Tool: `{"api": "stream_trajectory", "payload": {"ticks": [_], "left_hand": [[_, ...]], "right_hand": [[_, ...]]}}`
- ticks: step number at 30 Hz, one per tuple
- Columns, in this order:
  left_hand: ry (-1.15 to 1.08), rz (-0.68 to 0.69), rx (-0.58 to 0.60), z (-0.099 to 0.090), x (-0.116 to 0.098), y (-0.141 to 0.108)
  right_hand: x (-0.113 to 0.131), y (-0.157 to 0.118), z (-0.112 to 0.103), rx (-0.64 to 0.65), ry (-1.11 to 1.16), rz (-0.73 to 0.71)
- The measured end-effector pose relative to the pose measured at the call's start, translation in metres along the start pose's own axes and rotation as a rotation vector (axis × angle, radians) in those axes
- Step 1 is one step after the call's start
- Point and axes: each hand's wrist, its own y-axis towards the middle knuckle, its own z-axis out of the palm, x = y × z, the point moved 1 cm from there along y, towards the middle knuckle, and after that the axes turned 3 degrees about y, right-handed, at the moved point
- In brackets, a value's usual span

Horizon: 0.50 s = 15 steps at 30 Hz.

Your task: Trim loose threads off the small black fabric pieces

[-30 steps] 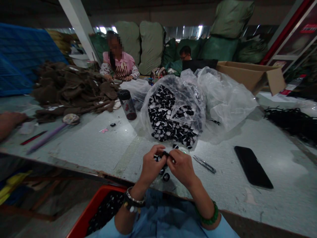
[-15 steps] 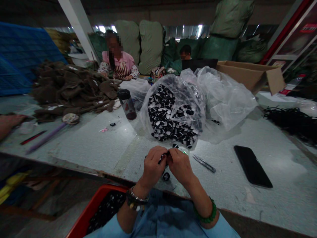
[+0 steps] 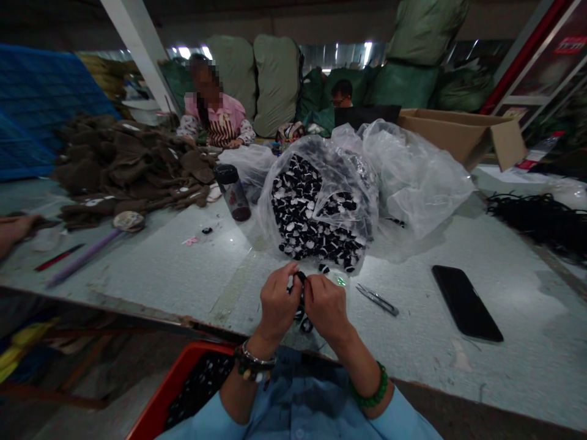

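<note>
by the table's near edge (image 3: 458, 388), my left hand (image 3: 277, 304) and right hand (image 3: 327, 307) are pinching one small black piece (image 3: 301, 277) between narrowed fingertips.

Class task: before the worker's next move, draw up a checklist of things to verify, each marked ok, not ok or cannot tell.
1. Small black fabric-like piece held: ok, pinched between the bare left hand and bare right hand.
2. A hand free: not ok, both are at the piece.
3. Piece's finish: cannot tell, fingers cover much of it.
4. Supply: ok, the clear crinkled plastic bag holds many black-and-white pieces.
5. Slim silver metal snips nearby: ok, on the table right of the right hand.
6. Black rectangular phone away from the hands: ok, beyond the snips.
</note>
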Motion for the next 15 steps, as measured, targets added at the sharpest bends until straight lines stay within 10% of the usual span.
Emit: {"api": "stream_trajectory", "payload": {"ticks": [4, 10, 15], "left_hand": [[-0.136, -0.119, -0.001, -0.006, -0.004, 0.003], [-0.815, -0.587, 0.292, -0.006, -0.006, 0.006], [-1.248, -0.747, 0.435, -0.002, 0.001, 0.005]], "right_hand": [[-0.002, 0.002, -0.003, -0.018, 0.013, 0.033], [-0.009, 0.003, -0.005, -0.075, 0.113, 0.039], [-0.013, 0.004, -0.005, -0.039, 0.804, 0.256]]}}
